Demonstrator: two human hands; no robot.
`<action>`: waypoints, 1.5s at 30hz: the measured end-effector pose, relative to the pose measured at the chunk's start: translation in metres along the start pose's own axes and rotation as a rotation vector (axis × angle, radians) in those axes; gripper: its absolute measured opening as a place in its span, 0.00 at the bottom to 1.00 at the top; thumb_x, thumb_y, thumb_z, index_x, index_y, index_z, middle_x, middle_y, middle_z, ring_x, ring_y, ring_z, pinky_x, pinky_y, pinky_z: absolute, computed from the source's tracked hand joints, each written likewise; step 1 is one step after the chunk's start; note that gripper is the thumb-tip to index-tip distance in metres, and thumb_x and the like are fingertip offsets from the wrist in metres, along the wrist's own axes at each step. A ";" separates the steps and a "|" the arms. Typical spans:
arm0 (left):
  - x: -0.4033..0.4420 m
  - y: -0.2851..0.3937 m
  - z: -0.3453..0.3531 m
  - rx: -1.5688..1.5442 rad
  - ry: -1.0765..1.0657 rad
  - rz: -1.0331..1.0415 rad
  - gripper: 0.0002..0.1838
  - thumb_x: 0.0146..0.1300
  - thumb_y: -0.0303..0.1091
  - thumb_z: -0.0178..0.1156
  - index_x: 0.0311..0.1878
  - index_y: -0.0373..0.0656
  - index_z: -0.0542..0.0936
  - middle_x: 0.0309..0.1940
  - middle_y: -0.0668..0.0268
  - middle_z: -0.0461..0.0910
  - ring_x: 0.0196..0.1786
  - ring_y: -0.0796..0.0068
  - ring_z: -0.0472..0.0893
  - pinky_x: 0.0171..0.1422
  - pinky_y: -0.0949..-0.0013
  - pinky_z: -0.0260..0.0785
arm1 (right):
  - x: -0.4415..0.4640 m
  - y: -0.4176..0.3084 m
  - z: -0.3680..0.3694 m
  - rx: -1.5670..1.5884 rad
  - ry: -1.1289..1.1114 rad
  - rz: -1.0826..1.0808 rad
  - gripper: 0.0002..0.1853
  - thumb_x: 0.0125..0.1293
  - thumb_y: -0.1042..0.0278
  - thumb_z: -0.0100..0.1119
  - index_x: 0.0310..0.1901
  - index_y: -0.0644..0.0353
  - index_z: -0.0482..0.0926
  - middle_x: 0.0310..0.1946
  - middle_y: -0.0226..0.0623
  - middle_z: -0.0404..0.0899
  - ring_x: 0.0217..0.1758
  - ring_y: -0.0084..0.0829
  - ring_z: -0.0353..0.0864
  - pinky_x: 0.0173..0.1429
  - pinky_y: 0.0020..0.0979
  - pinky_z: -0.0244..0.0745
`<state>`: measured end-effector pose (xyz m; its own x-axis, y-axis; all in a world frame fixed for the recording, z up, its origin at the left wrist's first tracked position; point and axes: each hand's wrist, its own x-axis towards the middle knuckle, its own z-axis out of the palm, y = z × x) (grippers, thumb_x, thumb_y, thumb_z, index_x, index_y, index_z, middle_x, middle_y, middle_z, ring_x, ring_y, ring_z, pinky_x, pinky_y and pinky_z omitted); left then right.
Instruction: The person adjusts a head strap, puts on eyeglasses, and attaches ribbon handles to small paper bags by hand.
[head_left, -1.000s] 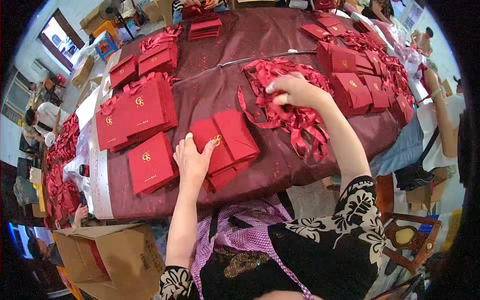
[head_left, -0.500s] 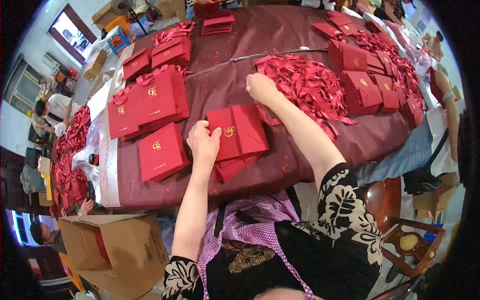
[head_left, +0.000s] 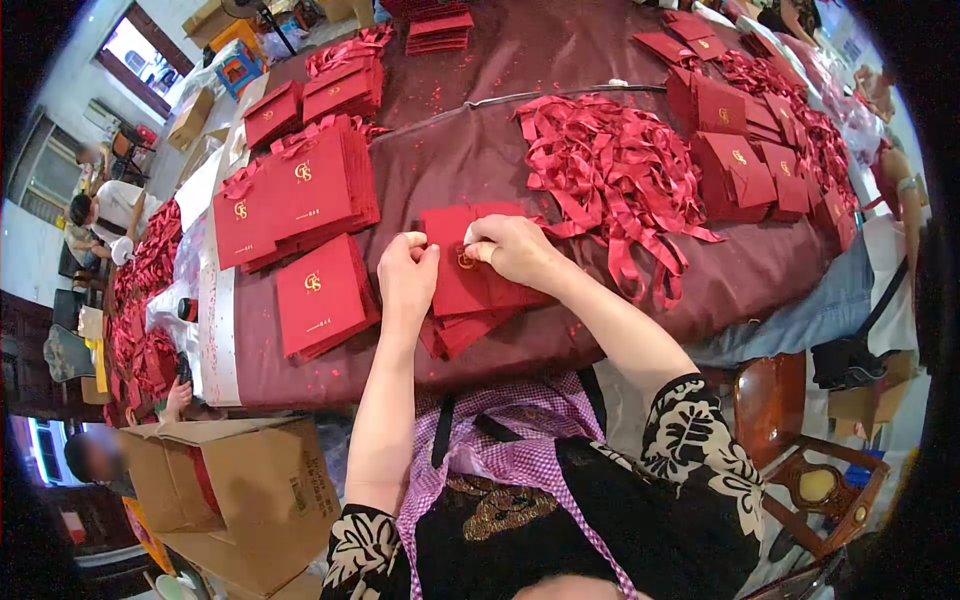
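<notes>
The bag (head_left: 462, 292) is laid on its stack (head_left: 468, 333), near the ribbons (head_left: 612, 165). Both pinches are narrow: the left hand (head_left: 408, 272) is placed at the bag's left edge, the right hand (head_left: 515, 250) over its face. What is gripped cannot be told. Fingertip work seems in hand; steady control is called for next.

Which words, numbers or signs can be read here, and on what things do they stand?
"GS", as the interlaced gold monogram seems to read: on red bags.
Small line under the monogram: too small to read.
Printing on the cardboard box: too blurred to read.
</notes>
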<state>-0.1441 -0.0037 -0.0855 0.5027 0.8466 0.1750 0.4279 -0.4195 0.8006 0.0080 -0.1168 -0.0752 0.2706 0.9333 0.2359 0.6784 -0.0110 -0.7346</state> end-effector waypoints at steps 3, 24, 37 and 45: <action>0.000 0.012 -0.006 -0.114 -0.031 -0.057 0.15 0.54 0.28 0.66 0.44 0.33 0.80 0.29 0.60 0.80 0.33 0.72 0.79 0.39 0.69 0.71 | -0.002 0.006 0.003 0.136 0.048 0.044 0.07 0.59 0.65 0.62 0.37 0.58 0.81 0.32 0.42 0.81 0.40 0.44 0.81 0.44 0.39 0.74; -0.010 0.036 -0.003 -0.566 -0.152 -0.044 0.15 0.58 0.18 0.59 0.50 0.32 0.80 0.32 0.71 0.79 0.32 0.88 0.73 0.38 0.81 0.68 | -0.002 -0.006 -0.009 -0.100 0.255 -0.272 0.05 0.61 0.70 0.60 0.35 0.62 0.76 0.32 0.43 0.77 0.41 0.46 0.76 0.49 0.42 0.68; -0.026 0.047 0.006 -0.429 -0.078 0.083 0.14 0.57 0.18 0.60 0.47 0.33 0.80 0.32 0.71 0.77 0.33 0.86 0.71 0.38 0.79 0.68 | -0.006 -0.013 -0.016 -0.282 0.332 -0.390 0.04 0.56 0.73 0.58 0.29 0.60 0.72 0.27 0.41 0.73 0.35 0.43 0.74 0.44 0.41 0.68; -0.032 0.063 0.012 -0.182 -0.068 0.337 0.13 0.53 0.16 0.59 0.44 0.33 0.80 0.28 0.63 0.75 0.30 0.75 0.73 0.36 0.73 0.68 | -0.019 -0.012 -0.025 -0.319 0.309 -0.348 0.04 0.52 0.75 0.57 0.27 0.60 0.71 0.26 0.41 0.73 0.33 0.44 0.74 0.42 0.42 0.69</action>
<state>-0.1241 -0.0607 -0.0477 0.6433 0.6450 0.4124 0.0933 -0.6007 0.7940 0.0120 -0.1437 -0.0550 0.1492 0.7532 0.6407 0.9232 0.1259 -0.3630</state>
